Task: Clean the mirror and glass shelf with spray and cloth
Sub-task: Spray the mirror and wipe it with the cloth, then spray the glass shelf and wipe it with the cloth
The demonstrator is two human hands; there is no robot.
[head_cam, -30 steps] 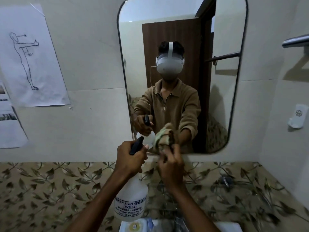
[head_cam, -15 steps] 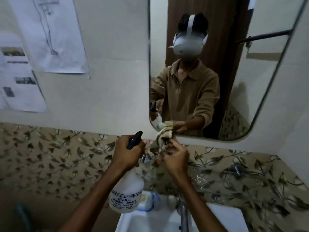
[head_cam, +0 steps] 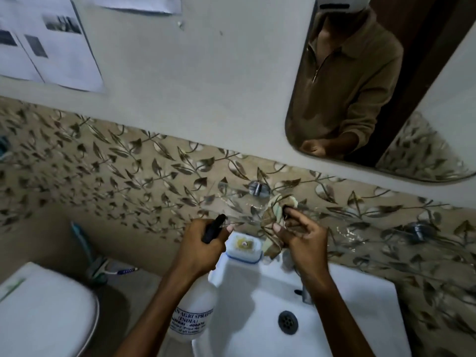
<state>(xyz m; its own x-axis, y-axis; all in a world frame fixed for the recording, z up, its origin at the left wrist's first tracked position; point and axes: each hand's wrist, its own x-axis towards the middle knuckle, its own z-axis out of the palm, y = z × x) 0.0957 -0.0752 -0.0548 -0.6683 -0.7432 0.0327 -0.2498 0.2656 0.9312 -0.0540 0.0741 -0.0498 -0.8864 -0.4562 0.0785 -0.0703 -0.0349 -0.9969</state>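
The mirror [head_cam: 386,99] occupies the upper right of the frame; the glass shelf [head_cam: 347,228], mounted below it on the leaf-patterned tiles, crosses the centre right, above the white washbasin [head_cam: 257,318]. The spray bottle [head_cam: 192,318] is gripped at its neck by the left hand [head_cam: 198,246], at lower centre. A bunched cloth [head_cam: 273,225] is pinched between thumb and fingers of the right hand [head_cam: 304,240], beside the shelf's front edge. The shelf stage appears to be in hand; next, the cloth would probably be pressed flat and drawn along the glass.

Both forearms forward (each grip [head_cam: 203,243] [head_cam: 304,240] curled)
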